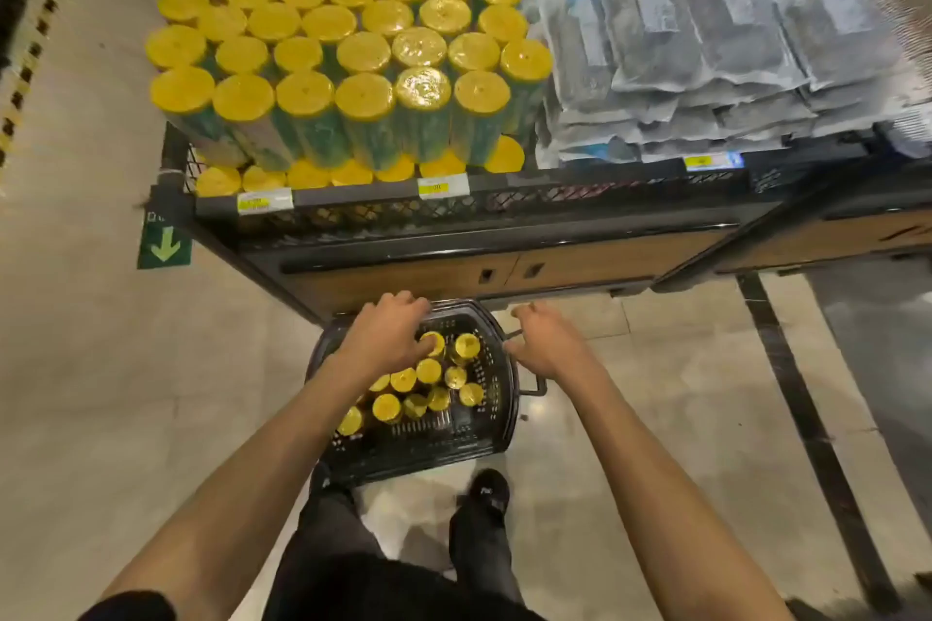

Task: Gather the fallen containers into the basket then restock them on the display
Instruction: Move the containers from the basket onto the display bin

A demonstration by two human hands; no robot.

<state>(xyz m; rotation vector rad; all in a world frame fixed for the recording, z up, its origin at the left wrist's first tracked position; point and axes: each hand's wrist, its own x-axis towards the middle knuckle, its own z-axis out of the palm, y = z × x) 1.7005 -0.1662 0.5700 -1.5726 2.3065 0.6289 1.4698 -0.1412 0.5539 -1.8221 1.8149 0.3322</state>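
Observation:
A black plastic basket (497, 439) stands on the floor in front of my feet. Several yellow-lidded containers (428, 371) stand upright inside it. My left hand (388, 335) reaches down into the basket's far side, its fingers curled over the lid of one container (434, 342). My right hand (547, 343) hovers at the basket's right rim, fingers loosely spread, holding nothing. The display (353, 45) above carries many of the same green containers with yellow lids, stacked in layers.
Grey vacuum-packed bags (706, 40) fill the display's right half. A black mesh rail with price tags (444, 187) runs along the shelf front, wooden cabinet doors (555, 267) below. A green arrow sign (165, 245) marks the shelf corner. Tiled floor lies all around.

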